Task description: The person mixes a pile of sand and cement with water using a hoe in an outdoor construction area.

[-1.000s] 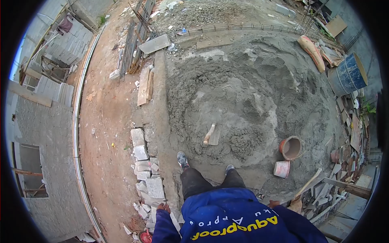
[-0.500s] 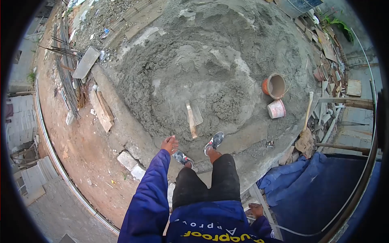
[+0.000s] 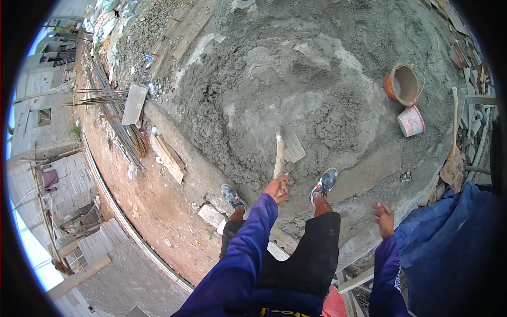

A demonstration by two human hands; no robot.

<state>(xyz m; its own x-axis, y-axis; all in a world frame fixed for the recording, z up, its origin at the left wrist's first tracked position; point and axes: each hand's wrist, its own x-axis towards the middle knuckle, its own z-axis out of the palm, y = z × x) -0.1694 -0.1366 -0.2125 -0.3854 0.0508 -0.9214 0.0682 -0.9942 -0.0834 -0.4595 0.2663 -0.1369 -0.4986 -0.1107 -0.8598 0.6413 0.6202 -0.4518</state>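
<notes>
Grips the near end of the hoe (image 3: 279, 153) handle with the left hand (image 3: 277, 188), fingers curled tight around the wood. Rests the hoe's blade flat on the wet mortar (image 3: 317, 79) at the near edge of the heap, with the handle pointing back toward the feet. Holds the right hand (image 3: 383, 217) out to the side, open with fingers spread, gripping and touching nothing, just beside the blue tarp (image 3: 449, 238). Stands with the left shoe (image 3: 231, 195) and right shoe (image 3: 325, 182) either side of the handle end. Off to the right of the heap: an orange bucket (image 3: 404, 84) tipped on its side, a pale bucket (image 3: 411, 120) just beside it, and a shovel (image 3: 453, 142) lying near the tarp. Off to the left: rebar (image 3: 121, 127) on red earth.
</notes>
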